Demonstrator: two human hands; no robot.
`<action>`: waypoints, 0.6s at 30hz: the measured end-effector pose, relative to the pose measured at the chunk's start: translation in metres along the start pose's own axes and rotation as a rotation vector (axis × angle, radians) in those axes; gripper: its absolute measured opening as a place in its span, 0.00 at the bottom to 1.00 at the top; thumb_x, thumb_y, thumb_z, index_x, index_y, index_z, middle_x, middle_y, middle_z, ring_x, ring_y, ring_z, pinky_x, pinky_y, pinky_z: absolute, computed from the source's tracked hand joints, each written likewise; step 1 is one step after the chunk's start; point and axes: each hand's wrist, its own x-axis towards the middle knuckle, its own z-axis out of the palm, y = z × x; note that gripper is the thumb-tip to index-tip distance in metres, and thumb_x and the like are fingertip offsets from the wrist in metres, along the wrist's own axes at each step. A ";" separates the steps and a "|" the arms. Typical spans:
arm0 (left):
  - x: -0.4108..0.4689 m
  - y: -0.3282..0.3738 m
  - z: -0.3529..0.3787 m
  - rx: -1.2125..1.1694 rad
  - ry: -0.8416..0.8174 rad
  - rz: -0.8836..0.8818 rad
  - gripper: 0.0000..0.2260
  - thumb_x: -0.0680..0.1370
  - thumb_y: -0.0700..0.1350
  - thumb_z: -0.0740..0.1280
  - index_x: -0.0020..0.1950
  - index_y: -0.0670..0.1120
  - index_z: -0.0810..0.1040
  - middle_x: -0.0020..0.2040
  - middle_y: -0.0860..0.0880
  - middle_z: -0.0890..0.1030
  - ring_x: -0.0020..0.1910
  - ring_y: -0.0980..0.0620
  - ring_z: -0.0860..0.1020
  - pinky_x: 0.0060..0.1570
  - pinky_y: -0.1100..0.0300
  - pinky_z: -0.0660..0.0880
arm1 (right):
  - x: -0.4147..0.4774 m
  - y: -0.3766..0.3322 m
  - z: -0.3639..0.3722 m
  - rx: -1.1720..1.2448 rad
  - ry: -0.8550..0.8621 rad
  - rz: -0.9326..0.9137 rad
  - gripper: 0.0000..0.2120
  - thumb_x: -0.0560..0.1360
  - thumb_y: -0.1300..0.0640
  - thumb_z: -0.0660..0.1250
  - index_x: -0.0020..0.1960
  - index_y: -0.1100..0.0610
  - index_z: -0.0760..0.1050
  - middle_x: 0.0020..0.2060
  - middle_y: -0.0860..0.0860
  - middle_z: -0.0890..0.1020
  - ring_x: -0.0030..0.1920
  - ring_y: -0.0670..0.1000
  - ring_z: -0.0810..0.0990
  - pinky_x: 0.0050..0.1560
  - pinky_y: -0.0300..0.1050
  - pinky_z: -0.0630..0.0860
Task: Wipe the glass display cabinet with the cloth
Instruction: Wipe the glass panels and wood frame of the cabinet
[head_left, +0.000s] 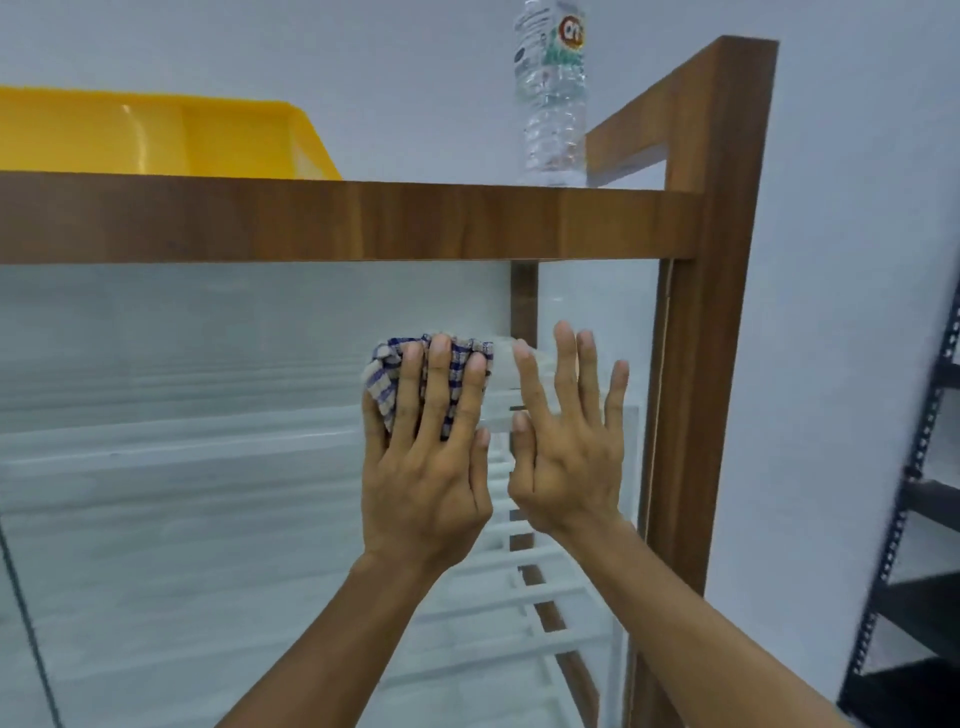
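Observation:
The glass display cabinet (208, 415) has a brown wooden frame and fills the lower left of the head view. My left hand (431, 467) presses a blue-and-white checked cloth (384, 374) flat against the glass front with straight fingers, a little below the top rail. My right hand (571, 457) lies beside it to the right, palm on the glass, fingers spread and straight, holding nothing. Most of the cloth is hidden under my left fingers.
A yellow plastic tray (156, 135) and a clear water bottle (553, 98) stand on the cabinet's top. The wooden corner post (706, 312) rises at right. White slatted shelves (545, 597) show through the glass. A black metal rack (914, 571) stands at the far right.

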 end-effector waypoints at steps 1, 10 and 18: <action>0.005 0.013 0.005 -0.007 -0.009 0.015 0.25 0.86 0.49 0.54 0.83 0.45 0.59 0.84 0.42 0.54 0.84 0.43 0.51 0.81 0.40 0.46 | 0.000 0.012 -0.006 -0.025 0.005 0.006 0.26 0.83 0.50 0.54 0.80 0.53 0.61 0.81 0.59 0.58 0.82 0.61 0.52 0.79 0.71 0.47; 0.031 0.097 0.048 -0.039 -0.032 0.184 0.27 0.86 0.50 0.55 0.84 0.46 0.54 0.85 0.43 0.51 0.84 0.44 0.47 0.81 0.41 0.44 | -0.017 0.090 -0.030 -0.079 0.105 -0.020 0.26 0.84 0.56 0.49 0.81 0.63 0.55 0.81 0.61 0.57 0.82 0.60 0.52 0.81 0.62 0.48; 0.029 0.107 0.066 0.027 0.005 0.284 0.28 0.86 0.53 0.46 0.85 0.47 0.48 0.85 0.44 0.45 0.84 0.45 0.41 0.80 0.44 0.35 | -0.033 0.109 -0.023 0.064 0.239 -0.042 0.27 0.82 0.62 0.51 0.80 0.65 0.56 0.81 0.59 0.58 0.82 0.56 0.53 0.83 0.52 0.48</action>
